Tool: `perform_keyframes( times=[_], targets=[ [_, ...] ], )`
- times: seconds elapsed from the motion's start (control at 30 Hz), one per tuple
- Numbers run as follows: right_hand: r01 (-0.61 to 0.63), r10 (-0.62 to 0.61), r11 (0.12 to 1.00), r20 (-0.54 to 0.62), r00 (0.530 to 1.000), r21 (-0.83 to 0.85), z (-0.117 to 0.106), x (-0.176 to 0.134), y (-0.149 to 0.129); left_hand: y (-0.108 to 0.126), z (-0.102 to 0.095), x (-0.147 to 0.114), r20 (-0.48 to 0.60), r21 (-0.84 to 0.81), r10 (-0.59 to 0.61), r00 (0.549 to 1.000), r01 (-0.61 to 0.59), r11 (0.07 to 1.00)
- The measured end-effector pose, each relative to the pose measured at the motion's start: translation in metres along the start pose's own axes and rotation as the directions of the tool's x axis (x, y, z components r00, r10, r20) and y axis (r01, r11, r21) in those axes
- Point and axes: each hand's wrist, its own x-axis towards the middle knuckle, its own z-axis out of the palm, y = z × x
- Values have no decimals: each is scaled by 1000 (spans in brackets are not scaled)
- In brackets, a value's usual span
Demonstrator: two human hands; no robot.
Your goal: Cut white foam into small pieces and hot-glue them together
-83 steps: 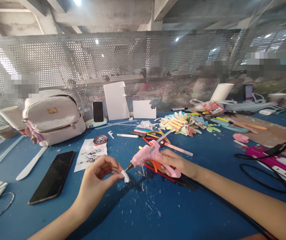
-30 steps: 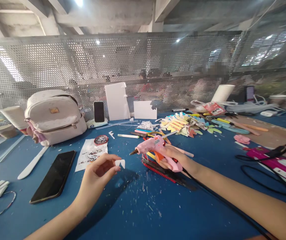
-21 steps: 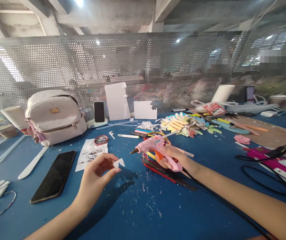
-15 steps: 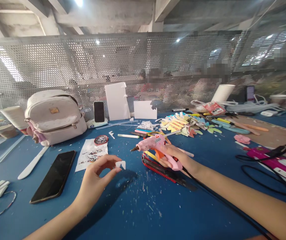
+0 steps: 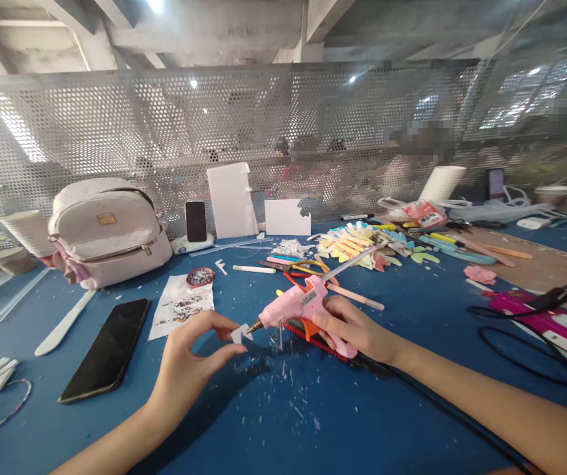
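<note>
Between the thumb and fingertips of my left hand (image 5: pixel 198 353) is a small white cut piece (image 5: pixel 240 334), perhaps paper or foam board. My right hand (image 5: pixel 355 328) is wrapped round the handle of a pink hot glue gun (image 5: pixel 296 305), fingers near its orange trigger. The gun's nozzle points left and down, at or very close to the white piece; I cannot tell if they touch. A clear glue stick (image 5: pixel 347 264) sticks out of the gun's back. Under the gun lies a black and red toothed object (image 5: pixel 320 342), partly hidden.
To the left lie a black phone (image 5: pixel 107 349), a white plastic knife (image 5: pixel 65 323) and a printed sheet (image 5: pixel 171 310). A backpack (image 5: pixel 109 231) stands behind them. Coloured cut pieces (image 5: pixel 352 244), pliers (image 5: pixel 303 265) and a pink power strip (image 5: pixel 545 323) lie ahead and right. Scraps dot the blue table (image 5: pixel 263 422).
My right hand has brought the glue gun left and down, its nozzle now at the white piece. My left hand has stayed nearly in place, the piece slightly turned.
</note>
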Motion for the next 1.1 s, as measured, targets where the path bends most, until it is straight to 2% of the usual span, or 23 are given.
perform_keyframes(
  times=[0.13,0.33,0.6,0.87,1.1],
  targets=[
    [20,-25,997,-59,998,-80,3,-3,0,1,1,-1,-6,34,25,1000,-25,999],
    [22,-30,980,-40,999,-196,4,-4,3,0,1,-3,8,54,49,999,-49,997],
    [44,-47,975,-7,999,-220,4,-3,2,-5,1,-4,24,118,92,995,-94,989],
    [56,-62,966,-18,998,-252,4,-4,2,-4,-1,-3,36,232,222,974,-224,946],
    [47,-49,973,-4,999,-225,4,-3,3,-5,-1,-3,48,280,288,956,-290,915]
  ],
)
